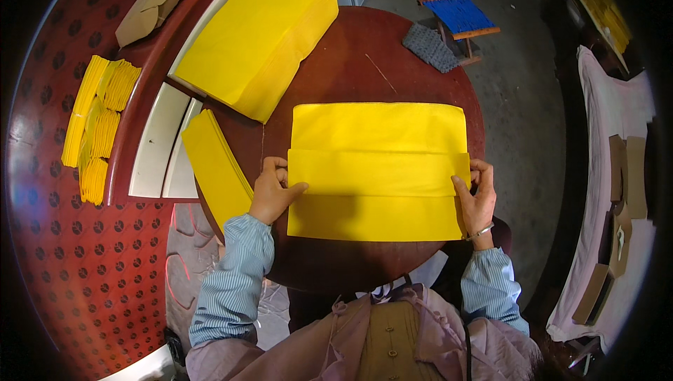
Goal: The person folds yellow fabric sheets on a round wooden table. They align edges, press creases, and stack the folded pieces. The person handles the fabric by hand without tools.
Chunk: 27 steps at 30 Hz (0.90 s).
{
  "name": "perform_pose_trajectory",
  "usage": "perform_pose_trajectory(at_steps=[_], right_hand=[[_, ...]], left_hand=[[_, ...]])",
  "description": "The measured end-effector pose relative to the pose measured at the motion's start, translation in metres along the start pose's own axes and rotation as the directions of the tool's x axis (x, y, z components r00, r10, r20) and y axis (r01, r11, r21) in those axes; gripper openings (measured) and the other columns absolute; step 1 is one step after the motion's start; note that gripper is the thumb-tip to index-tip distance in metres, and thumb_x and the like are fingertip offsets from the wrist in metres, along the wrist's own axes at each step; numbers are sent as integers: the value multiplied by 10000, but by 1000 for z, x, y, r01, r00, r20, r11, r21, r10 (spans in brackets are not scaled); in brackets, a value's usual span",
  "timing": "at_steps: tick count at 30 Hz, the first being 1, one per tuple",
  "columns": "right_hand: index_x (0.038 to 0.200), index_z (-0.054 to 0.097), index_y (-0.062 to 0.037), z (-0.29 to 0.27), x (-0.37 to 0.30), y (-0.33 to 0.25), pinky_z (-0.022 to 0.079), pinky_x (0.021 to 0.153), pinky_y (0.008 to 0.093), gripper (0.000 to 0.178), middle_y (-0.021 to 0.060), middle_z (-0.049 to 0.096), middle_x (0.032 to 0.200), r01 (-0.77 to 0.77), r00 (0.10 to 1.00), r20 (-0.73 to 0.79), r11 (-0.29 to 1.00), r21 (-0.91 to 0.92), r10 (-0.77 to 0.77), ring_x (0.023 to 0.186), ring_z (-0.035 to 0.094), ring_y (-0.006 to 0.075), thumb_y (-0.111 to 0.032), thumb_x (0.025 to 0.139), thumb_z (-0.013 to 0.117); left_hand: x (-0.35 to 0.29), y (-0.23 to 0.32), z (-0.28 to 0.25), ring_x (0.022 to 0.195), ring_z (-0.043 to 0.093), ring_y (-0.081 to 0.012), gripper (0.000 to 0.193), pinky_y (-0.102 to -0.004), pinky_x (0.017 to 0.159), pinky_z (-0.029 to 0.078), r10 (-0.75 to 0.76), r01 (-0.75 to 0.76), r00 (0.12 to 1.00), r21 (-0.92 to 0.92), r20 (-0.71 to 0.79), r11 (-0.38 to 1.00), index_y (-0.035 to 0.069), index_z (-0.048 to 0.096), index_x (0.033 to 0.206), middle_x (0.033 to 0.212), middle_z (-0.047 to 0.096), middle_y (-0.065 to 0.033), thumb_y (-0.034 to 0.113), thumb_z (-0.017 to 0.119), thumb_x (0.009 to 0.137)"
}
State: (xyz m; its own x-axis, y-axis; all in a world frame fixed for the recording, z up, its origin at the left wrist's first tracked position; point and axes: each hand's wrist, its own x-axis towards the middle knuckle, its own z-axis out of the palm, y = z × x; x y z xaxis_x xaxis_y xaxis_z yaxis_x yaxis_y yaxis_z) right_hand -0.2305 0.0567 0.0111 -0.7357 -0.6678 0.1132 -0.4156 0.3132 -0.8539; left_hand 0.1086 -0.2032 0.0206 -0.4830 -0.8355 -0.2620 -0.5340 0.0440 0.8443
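A yellow sheet lies across the round dark red table, with a folded band running over its middle. My left hand pinches its left edge between thumb and fingers. On the opposite edge my right hand grips the sheet the same way, thumb on top and fingers behind. Beyond my left hand sits a thick stack of yellow sheets. A narrow pile of folded yellow sheets rests at the table's left edge, close to my left wrist.
Several bundles of folded yellow pieces lie on a red patterned surface at left. Flattened cardboard is at the upper left. A blue-topped folding stool stands past the table. Open cardboard boxes lie on a pale cloth at right.
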Motion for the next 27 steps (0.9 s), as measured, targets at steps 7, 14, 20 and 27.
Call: perform_pose_trajectory(at_steps=[7,14,20,27], right_hand=[[1304,588,-76,0,-1,-8,541,748,285,378,87,692,899,-13,1000,2,1000,-4,13,783,669,149,-80,970,764],[1376,572,-106,4,-2,-9,588,851,344,422,124,728,998,-45,999,-2,996,-81,45,861,715,210,-116,990,743],[1442,549,-130,3,-3,-4,584,1026,418,464,170,730,1243,-117,990,72,993,-19,118,1117,733,294,-161,1013,723],[1474,542,-128,7,-1,-2,577,961,333,500,107,689,1098,-3,1000,18,999,-48,4,1009,683,220,-112,1013,734]], left_hand=[[1,-8,-5,694,640,-171,550,-317,669,520,43,-43,999,55,-8,998,-21,489,1245,782,684,-95,134,845,855],[-3,3,2,749,639,-269,612,-374,710,520,66,-53,996,211,-53,976,-10,494,1286,767,622,-125,147,846,811],[-18,20,26,1130,601,-358,606,-468,963,486,618,-418,782,667,-82,617,35,527,1419,1197,626,-185,42,733,849],[-20,14,68,1457,462,-495,530,-567,1204,388,463,-418,886,441,6,794,44,548,1494,1548,518,-287,140,629,979]])
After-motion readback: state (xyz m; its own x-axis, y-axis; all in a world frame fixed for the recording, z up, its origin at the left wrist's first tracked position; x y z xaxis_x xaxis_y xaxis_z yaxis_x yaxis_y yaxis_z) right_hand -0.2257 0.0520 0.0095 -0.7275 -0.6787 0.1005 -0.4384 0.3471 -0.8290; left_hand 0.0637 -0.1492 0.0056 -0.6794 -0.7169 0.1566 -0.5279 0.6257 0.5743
